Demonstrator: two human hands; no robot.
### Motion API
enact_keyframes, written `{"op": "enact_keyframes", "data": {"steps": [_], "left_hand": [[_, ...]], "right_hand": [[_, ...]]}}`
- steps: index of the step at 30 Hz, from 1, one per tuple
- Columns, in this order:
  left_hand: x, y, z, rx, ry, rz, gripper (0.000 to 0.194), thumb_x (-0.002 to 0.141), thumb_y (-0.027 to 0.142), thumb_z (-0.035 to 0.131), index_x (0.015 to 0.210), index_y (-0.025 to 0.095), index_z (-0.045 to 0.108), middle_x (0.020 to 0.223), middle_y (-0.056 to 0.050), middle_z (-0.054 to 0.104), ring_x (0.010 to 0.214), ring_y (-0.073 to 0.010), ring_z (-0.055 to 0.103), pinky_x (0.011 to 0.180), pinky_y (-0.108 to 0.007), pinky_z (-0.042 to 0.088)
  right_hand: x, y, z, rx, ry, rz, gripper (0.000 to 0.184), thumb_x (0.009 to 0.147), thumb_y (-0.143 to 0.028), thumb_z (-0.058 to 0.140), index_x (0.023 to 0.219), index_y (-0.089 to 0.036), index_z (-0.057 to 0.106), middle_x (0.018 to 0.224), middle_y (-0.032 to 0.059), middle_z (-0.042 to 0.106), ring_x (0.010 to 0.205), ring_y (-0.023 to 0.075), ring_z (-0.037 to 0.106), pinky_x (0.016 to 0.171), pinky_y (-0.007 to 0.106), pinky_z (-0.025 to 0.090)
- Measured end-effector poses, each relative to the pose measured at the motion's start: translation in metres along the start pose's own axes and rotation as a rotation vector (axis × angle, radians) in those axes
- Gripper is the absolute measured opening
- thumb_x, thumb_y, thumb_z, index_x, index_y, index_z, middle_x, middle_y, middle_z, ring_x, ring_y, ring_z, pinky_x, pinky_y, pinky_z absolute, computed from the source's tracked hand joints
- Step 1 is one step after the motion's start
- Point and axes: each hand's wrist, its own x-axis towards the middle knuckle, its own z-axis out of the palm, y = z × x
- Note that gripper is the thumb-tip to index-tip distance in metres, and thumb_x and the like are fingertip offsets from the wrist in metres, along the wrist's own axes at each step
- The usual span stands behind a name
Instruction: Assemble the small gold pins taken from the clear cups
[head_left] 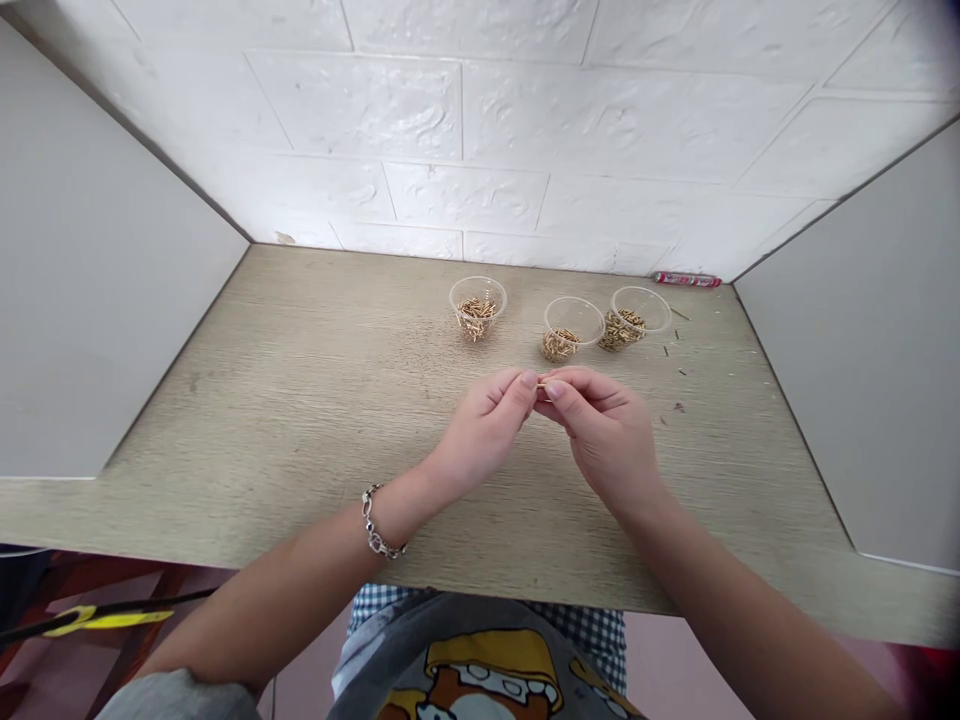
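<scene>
Left hand [484, 425] and right hand [615, 430], each grip closed, pinch a thin stick [541, 386] (mostly hidden)

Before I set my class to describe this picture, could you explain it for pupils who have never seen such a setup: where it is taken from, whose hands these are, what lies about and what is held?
There is no machine here, just a person's two bare hands. The single picture comes from a camera worn on the head, looking forward and down. The left hand and right hand meet above the tabletop, their fingers pinching a small thin piece, too small to name. Beyond are a left cup, a middle cup and a right cup, all clear and holding many small golden-brown pieces. Loose bits and a red-and-white tube lie toward the right.
</scene>
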Motion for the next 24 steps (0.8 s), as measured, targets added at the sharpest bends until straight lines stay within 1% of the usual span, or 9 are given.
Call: {"op": "enact_keyframes", "data": {"steps": [4, 7, 9, 13, 16, 20, 24], "left_hand": [[0.0005, -0.0029, 0.0007, 0.005, 0.001, 0.051, 0.037, 0.088, 0.041, 0.039, 0.060, 0.017, 0.035, 0.051, 0.006, 0.028, 0.049, -0.0063, 0.026, 0.049, -0.022, 0.024], [0.0007, -0.0032, 0.0004, 0.002, 0.003, 0.050, 0.036, 0.089, 0.041, 0.039, 0.061, 0.017, 0.037, 0.051, 0.006, 0.028, 0.049, -0.0063, 0.026, 0.049, -0.022, 0.024], [0.0012, -0.0024, -0.0004, 0.001, -0.003, 0.042, 0.036, 0.089, 0.040, 0.039, 0.061, 0.017, 0.036, 0.050, 0.006, 0.028, 0.048, -0.0062, 0.026, 0.049, -0.022, 0.024], [0.0025, -0.0008, -0.0029, -0.012, -0.055, 0.045, 0.038, 0.088, 0.041, 0.040, 0.059, 0.017, 0.035, 0.050, 0.006, 0.028, 0.048, -0.0061, 0.026, 0.048, -0.023, 0.024], [0.0026, -0.0004, -0.0035, 0.013, -0.066, 0.066, 0.039, 0.089, 0.040, 0.039, 0.058, 0.017, 0.035, 0.050, 0.006, 0.027, 0.049, -0.0064, 0.027, 0.049, -0.022, 0.025], [0.0016, 0.0002, -0.0027, 0.078, -0.047, 0.090, 0.038, 0.089, 0.039, 0.038, 0.058, 0.018, 0.035, 0.050, 0.006, 0.029, 0.053, -0.0074, 0.033, 0.053, -0.022, 0.030], [0.0006, 0.0009, -0.0021, 0.141, -0.032, 0.115, 0.037, 0.089, 0.038, 0.037, 0.058, 0.018, 0.035, 0.053, 0.004, 0.034, 0.063, -0.0089, 0.043, 0.060, -0.021, 0.035]], "right_hand": [[-0.0018, 0.0019, 0.0026, -0.036, 0.052, -0.058, 0.007, 0.075, -0.028, 0.068, 0.075, -0.021, 0.069, 0.079, 0.0001, 0.065, 0.074, 0.0127, 0.062, 0.071, 0.030, 0.057], [-0.0028, 0.0024, 0.0038, -0.048, 0.064, -0.076, 0.006, 0.075, -0.027, 0.068, 0.075, -0.021, 0.070, 0.081, 0.0005, 0.064, 0.076, 0.0134, 0.062, 0.071, 0.030, 0.057], [-0.0029, 0.0022, 0.0038, -0.028, 0.059, -0.060, 0.006, 0.075, -0.027, 0.068, 0.075, -0.022, 0.070, 0.079, 0.0000, 0.064, 0.075, 0.0127, 0.062, 0.071, 0.030, 0.057], [-0.0020, 0.0014, 0.0029, 0.040, 0.030, -0.010, 0.005, 0.075, -0.027, 0.068, 0.075, -0.022, 0.069, 0.075, -0.0013, 0.065, 0.074, 0.0114, 0.062, 0.073, 0.031, 0.057], [-0.0019, 0.0010, 0.0028, 0.039, 0.031, -0.012, 0.006, 0.074, -0.027, 0.069, 0.075, -0.021, 0.069, 0.076, -0.0011, 0.065, 0.074, 0.0114, 0.062, 0.073, 0.030, 0.058], [-0.0028, 0.0010, 0.0033, 0.035, 0.054, -0.019, 0.006, 0.074, -0.027, 0.069, 0.075, -0.021, 0.068, 0.075, -0.0015, 0.066, 0.073, 0.0108, 0.063, 0.072, 0.029, 0.058], [-0.0036, 0.0007, 0.0041, 0.069, 0.051, -0.009, 0.002, 0.075, -0.024, 0.069, 0.074, -0.022, 0.069, 0.074, -0.0029, 0.066, 0.073, 0.0091, 0.063, 0.072, 0.026, 0.058]]}}
